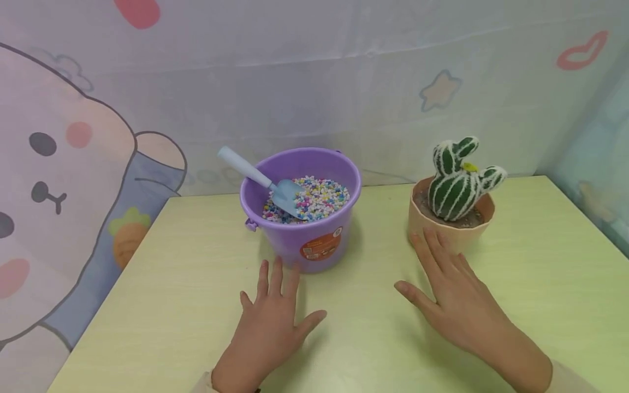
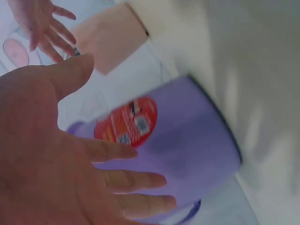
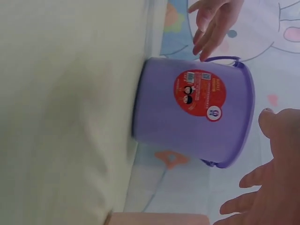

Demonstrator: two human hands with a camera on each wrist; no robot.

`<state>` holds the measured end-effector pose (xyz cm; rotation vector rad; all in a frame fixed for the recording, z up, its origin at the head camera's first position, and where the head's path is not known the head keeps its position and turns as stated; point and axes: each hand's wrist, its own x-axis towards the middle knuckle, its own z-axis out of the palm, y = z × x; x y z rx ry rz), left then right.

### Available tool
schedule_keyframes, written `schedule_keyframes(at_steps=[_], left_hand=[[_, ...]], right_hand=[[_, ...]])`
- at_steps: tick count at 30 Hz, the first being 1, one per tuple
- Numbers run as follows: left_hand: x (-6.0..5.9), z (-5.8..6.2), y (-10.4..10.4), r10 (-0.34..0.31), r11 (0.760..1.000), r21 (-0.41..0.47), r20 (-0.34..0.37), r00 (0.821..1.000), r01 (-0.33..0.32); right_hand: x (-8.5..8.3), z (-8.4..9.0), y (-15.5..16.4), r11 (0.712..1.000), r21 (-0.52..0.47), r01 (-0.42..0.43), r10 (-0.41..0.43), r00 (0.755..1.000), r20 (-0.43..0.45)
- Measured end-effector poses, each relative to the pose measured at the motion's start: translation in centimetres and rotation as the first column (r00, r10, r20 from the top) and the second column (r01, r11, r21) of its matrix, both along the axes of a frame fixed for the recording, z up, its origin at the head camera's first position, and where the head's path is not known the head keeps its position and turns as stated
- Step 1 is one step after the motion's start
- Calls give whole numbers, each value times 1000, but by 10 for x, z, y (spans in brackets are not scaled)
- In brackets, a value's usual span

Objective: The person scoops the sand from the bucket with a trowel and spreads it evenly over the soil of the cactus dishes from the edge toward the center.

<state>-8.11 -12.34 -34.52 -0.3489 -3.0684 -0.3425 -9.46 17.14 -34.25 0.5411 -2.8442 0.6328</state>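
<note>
A purple bucket with an orange-red label stands toward the back of the table. Inside it lie many small multicoloured pellets. A light blue toy shovel rests on them, its handle leaning over the left rim. My left hand, fingers spread and straight, is in front of the bucket, holding nothing; whether it touches cannot be told. Fingers extended and nothing held, my right hand is in front of a peach pot. A green plush-looking cactus with white lines sits in grey-brown filling in that pot.
The pale yellow-green table carries the bucket and the pot, set apart from each other. Behind it hangs a light cloth backdrop with cartoon prints. Another such cloth borders the right side.
</note>
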Motion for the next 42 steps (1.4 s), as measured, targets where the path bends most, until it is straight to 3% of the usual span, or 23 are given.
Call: schedule_keyframes(at_steps=[9,20,27,34,38,42], left_hand=[[-13,26,-25,-33,994,110,58,998,26],[-42,46,-69,26,968,247,79,997,-44],[-59,56,-80,42,924,382,-74,996,-11],[-74,70,-84,115,863,505,-212,971,8],[-85,77,-86,141,844,537,-249,958,15],[-98,78,-90,192,807,590,-262,946,0]], right_hand=[[-20,17,-16,995,-93,-35,32,999,-32],[-51,25,-29,970,-229,-85,83,996,-17],[-60,27,-41,946,-314,-77,85,996,10],[-68,28,-51,925,-370,-82,85,996,-7],[-72,28,-55,923,-379,-73,83,996,10],[-76,27,-57,925,-376,-54,71,997,32]])
